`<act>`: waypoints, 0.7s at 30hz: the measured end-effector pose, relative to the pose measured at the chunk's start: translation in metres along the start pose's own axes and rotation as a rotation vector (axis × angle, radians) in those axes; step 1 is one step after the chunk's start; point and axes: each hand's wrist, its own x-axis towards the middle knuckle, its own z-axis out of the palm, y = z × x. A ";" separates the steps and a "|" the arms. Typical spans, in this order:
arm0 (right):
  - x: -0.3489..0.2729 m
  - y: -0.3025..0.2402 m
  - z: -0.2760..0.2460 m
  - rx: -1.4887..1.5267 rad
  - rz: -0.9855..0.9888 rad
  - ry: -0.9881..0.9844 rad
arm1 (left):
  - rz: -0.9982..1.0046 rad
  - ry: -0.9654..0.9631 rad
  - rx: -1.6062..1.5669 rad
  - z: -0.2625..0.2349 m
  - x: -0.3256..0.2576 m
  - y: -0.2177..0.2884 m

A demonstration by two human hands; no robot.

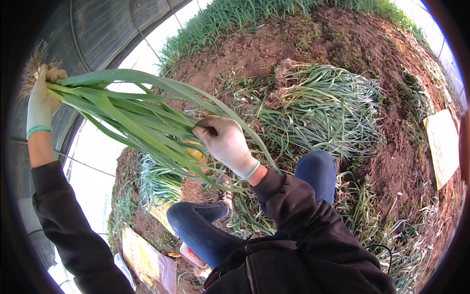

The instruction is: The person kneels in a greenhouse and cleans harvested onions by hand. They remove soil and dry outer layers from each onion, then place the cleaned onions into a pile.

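Slanting from roots (32,73) at ten o'clock to leaves (166,131) pointing toward four, the bunch (129,113) is held aloft, left hand (44,100) clenched around its stems (55,90), right hand (225,143) grasping its leaves.

Seeing a bunch of long green stalks (127,105) now, stretched aslant between left grip (43,100) and right grip (225,146), bristling with brown roots (34,68) beyond the left, fanning, drooping past the right!
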 end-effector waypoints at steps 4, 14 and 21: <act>-0.009 0.008 -0.022 0.558 0.539 -0.068 | 0.029 -0.014 0.096 -0.010 0.007 0.002; -0.007 0.001 -0.002 0.214 0.216 -0.405 | 0.006 0.220 0.253 0.039 -0.013 -0.027; -0.014 0.003 -0.007 0.331 0.423 -0.323 | -0.039 0.080 0.185 0.021 0.001 -0.027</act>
